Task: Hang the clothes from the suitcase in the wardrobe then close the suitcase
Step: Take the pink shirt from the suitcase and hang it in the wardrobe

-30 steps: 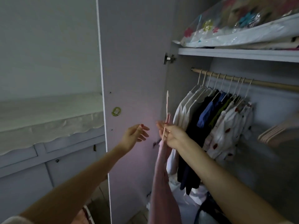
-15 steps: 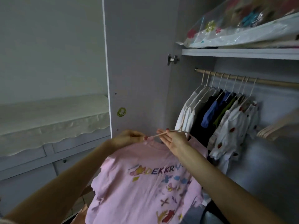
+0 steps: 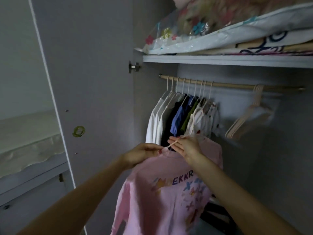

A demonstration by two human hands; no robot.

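Pink shirt point(image 3: 162, 192) hanging lengthwise downward, print facing camera, reading "EKKR"; left hand point(image 3: 144, 154) pinching collar, right hand point(image 3: 186, 148) pinching hanger point(image 3: 172, 144).

**Person: visible body, head view**

Two bare forearms enter from lower edge of frame, no sleeves visible on either. Left hand point(image 3: 144, 154), centre of frame: dark red polish on fingernails. Right hand point(image 3: 185, 146), just right of centre: nails too dim to check. No watch or bracelet. Lighting poor, finer detail unreadable.
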